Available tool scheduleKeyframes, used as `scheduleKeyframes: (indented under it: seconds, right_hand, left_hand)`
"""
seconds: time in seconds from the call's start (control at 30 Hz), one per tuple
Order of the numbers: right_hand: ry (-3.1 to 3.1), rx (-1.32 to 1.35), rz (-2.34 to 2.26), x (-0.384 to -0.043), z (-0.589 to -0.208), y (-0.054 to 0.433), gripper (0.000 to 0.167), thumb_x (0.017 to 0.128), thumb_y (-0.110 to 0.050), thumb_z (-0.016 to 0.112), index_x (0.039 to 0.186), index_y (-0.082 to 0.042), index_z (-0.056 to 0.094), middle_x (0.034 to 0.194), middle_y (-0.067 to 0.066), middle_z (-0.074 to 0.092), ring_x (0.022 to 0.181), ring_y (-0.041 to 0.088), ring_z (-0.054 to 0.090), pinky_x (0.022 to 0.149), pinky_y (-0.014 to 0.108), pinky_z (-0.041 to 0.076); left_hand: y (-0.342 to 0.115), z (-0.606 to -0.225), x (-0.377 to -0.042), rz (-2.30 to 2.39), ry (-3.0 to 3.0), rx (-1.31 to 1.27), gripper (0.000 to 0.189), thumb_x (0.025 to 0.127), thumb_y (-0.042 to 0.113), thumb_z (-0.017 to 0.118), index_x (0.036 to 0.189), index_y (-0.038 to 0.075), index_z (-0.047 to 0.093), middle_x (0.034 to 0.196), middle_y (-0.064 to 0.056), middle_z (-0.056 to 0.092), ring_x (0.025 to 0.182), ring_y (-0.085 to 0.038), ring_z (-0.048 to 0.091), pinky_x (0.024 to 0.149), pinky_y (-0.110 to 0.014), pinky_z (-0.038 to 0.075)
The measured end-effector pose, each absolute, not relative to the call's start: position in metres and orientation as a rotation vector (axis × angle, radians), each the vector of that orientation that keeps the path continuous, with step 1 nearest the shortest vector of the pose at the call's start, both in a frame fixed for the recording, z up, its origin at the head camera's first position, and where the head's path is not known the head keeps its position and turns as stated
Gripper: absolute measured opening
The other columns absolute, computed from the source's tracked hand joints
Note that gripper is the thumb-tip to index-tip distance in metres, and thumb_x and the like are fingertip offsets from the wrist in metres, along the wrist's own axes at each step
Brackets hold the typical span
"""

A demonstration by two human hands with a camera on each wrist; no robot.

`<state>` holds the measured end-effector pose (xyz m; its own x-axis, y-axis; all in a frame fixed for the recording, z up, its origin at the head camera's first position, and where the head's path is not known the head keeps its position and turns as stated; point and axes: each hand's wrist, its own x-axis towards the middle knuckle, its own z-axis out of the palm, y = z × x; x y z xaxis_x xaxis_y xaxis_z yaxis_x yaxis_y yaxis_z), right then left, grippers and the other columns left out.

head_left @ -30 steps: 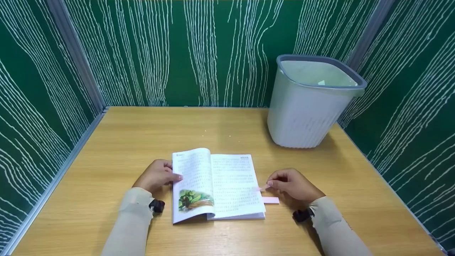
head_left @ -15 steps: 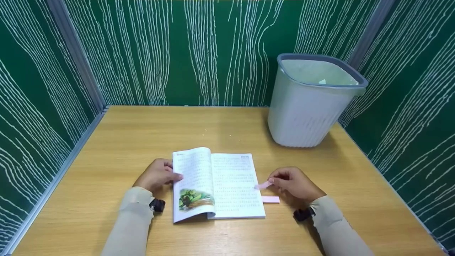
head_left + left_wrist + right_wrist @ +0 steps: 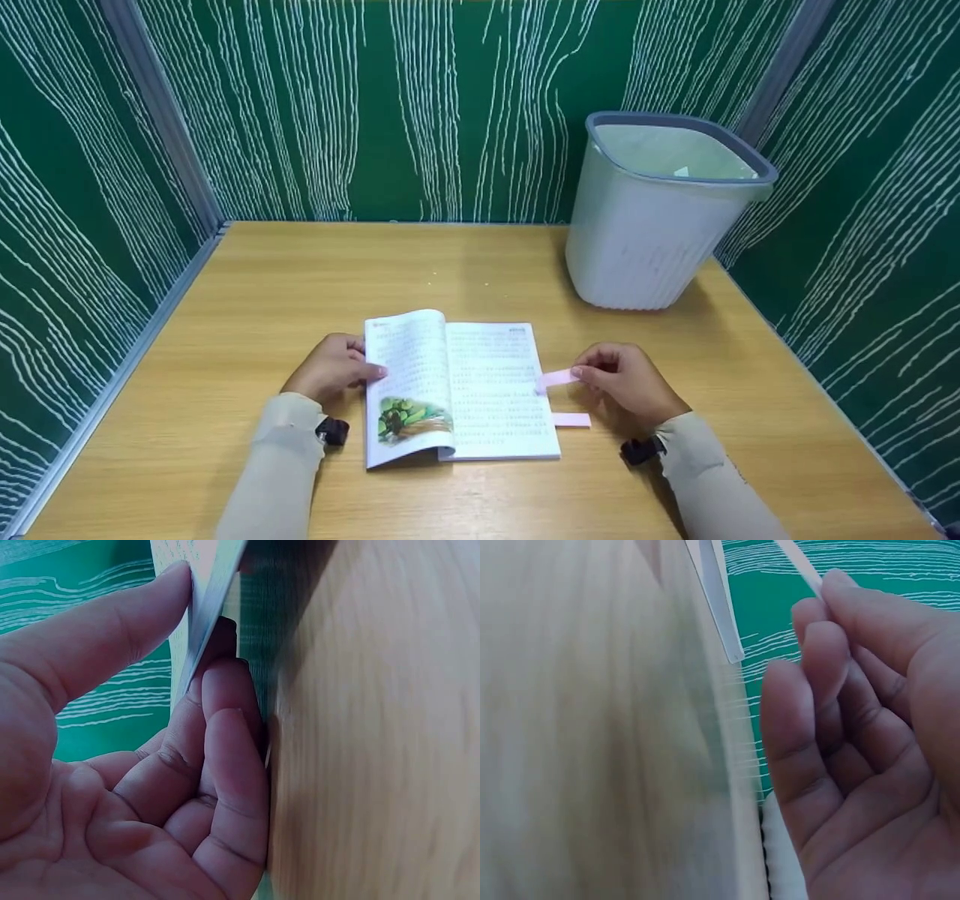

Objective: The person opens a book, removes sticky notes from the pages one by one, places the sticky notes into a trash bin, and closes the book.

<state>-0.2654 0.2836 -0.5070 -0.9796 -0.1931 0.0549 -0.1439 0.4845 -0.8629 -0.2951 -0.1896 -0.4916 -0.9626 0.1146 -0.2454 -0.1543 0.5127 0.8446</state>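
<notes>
An open book [image 3: 495, 386] lies on the wooden table, its left side lifted and curved, with a colour picture of green plants low on that page. My left hand [image 3: 332, 369] grips the left edge, thumb on top of the page and curled fingers beneath, as the left wrist view also shows. Between thumb and fingertips, my right hand [image 3: 626, 381] pinches the end of a pink sticky note strip [image 3: 559, 377]. The strip's other end meets the right page near its edge. Just below it, a second pink sticky note strip [image 3: 571, 420] sticks out from the book's right side.
At the back right of the table [image 3: 315, 270] stands a white waste bin [image 3: 637, 240] with a grey rim and a pale liner. A small white scrap shows inside it. Tiny specks lie behind the book. Green patterned panels border the table.
My right hand has risen slightly and shifted a little to the right, so more of the pinched sticky note strip shows. My left hand and the book have stayed in place.
</notes>
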Motion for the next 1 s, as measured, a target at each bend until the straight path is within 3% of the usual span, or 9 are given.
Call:
scheduleKeyframes:
  seconds: [0.23,0.4,0.53,0.73,1.0]
  right_hand:
    - [2.706,-0.307,-1.569,-0.265,-0.499,0.282,0.020,0.092,-0.034,0.079,0.100,-0.017,0.073,0.093,0.009,0.069,0.080,0.027,0.061,0.066,0.029,0.055]
    - [2.754,-0.297,-1.629,-0.262,-0.493,0.283,0.020,0.094,-0.032,0.078,0.102,-0.014,0.072,0.094,0.009,0.071,0.082,0.028,0.065,0.072,0.036,0.060]
    - [2.762,-0.318,-1.716,-0.259,-0.487,0.283,0.018,0.095,-0.024,0.077,0.105,-0.010,0.074,0.095,0.012,0.073,0.082,0.023,0.070,0.076,0.033,0.063]
    - [2.793,-0.440,-1.794,-0.256,-0.475,0.283,0.016,0.094,-0.015,0.077,0.104,-0.003,0.075,0.089,0.016,0.073,0.075,0.014,0.070,0.072,0.028,0.062]
    - [2.950,-0.476,-1.687,-0.258,-0.443,0.289,0.016,0.095,-0.026,0.076,0.104,-0.012,0.078,0.090,0.008,0.075,0.077,0.016,0.069,0.070,0.025,0.061]
  left_hand:
    - [-0.190,-0.491,-0.294,1.430,2.485,-0.070,0.034,0.083,0.017,0.087,0.109,0.007,0.068,0.078,-0.002,0.062,0.079,-0.018,0.056,0.071,-0.029,0.048]
    - [-0.189,-0.490,-0.294,1.442,2.476,-0.071,0.034,0.083,0.016,0.087,0.110,0.007,0.068,0.080,-0.002,0.065,0.081,-0.018,0.058,0.074,-0.029,0.050]
    - [-0.189,-0.491,-0.295,1.461,2.469,-0.055,0.032,0.083,0.014,0.087,0.108,0.006,0.068,0.077,-0.001,0.064,0.079,-0.017,0.058,0.073,-0.029,0.051]
    - [-0.191,-0.492,-0.296,1.478,2.464,0.031,0.033,0.085,0.013,0.085,0.109,0.002,0.066,0.071,0.002,0.061,0.075,-0.014,0.056,0.071,-0.027,0.050]
    - [-0.192,-0.490,-0.295,1.471,2.453,-0.005,0.031,0.085,0.013,0.085,0.108,0.004,0.067,0.081,-0.003,0.069,0.079,-0.016,0.061,0.072,-0.028,0.051]
